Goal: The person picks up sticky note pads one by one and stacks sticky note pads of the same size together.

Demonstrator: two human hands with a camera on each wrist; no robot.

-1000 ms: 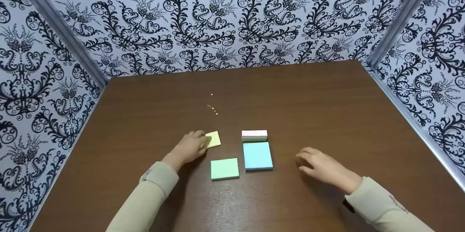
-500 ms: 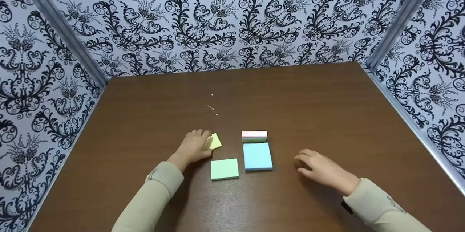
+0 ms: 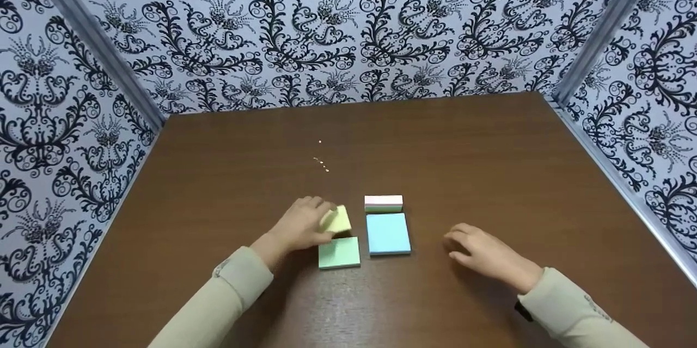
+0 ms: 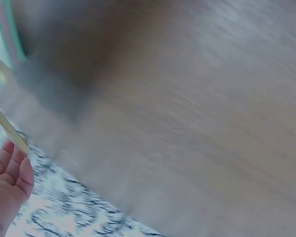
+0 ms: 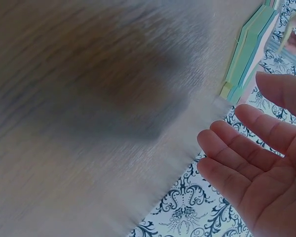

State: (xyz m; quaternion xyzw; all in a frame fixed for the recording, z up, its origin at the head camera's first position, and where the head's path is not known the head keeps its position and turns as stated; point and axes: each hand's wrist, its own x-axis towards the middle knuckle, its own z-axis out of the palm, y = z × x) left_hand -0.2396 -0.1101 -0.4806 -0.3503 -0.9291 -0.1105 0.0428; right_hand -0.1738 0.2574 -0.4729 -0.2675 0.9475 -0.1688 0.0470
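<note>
My left hand (image 3: 304, 224) holds a yellow sticky-note pad (image 3: 338, 219) between fingers and thumb; the hand covers the pad's left part. In the left wrist view the yellow pad shows edge-on at the fingertips, raised off the table. Just in front of it lies a green sticky-note pad (image 3: 339, 253), its upper left corner near my thumb. A larger blue pad (image 3: 388, 234) lies to the right. Behind the blue pad is a small block of notes (image 3: 383, 203), pink on top with green below. My right hand (image 3: 482, 250) stays right of the blue pad, fingers loosely bent, holding nothing.
The brown wooden table (image 3: 463, 152) is bounded at the back and sides by patterned black-and-white walls (image 3: 337, 26). Small pale marks (image 3: 322, 164) show on the tabletop behind the pads. Grey metal strips (image 3: 610, 26) run along the wall corners.
My left hand has lifted the yellow pad and carried it to the right, toward the space behind the green pad. The right hand and the other pads stay nearly in place.
</note>
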